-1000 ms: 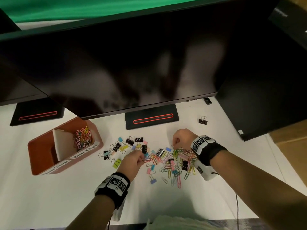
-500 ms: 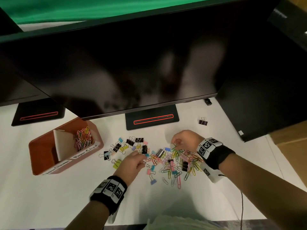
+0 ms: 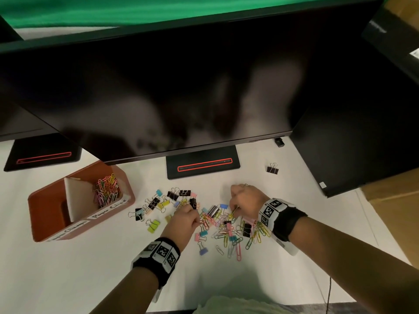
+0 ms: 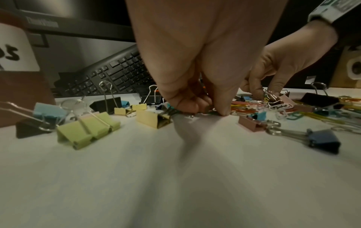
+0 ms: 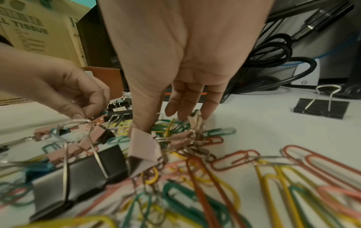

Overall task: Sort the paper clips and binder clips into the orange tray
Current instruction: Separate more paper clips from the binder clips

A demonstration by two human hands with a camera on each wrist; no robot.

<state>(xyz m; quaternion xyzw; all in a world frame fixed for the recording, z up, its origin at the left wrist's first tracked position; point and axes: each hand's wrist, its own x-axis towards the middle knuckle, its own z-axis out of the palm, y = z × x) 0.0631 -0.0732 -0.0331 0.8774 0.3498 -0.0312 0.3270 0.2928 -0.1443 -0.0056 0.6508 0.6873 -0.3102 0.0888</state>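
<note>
An orange tray [image 3: 45, 207] stands at the left; its right compartment holds coloured paper clips [image 3: 106, 189]. A mixed pile of paper clips and binder clips [image 3: 226, 225] lies in the middle of the white table. My left hand [image 3: 196, 219] is at the pile's left edge, its curled fingertips [image 4: 185, 106] pinching paper clips against the table. My right hand [image 3: 234, 209] is over the pile's far side, with thumb and fingers pinching a few paper clips [image 4: 269, 94]. Its thumb [image 5: 140, 121] touches a pink binder clip [image 5: 144, 146].
Dark monitors hang over the back of the table, with a monitor stand [image 3: 203, 165] behind the pile. A lone black binder clip [image 3: 272, 169] stands at the back right. A keyboard [image 4: 109, 74] leans behind the clips. A cardboard box [image 3: 394, 196] is at the right.
Both hands stay at the pile. The right hand has come slightly nearer and lower into the clips, and the left hand has edged a little right.
</note>
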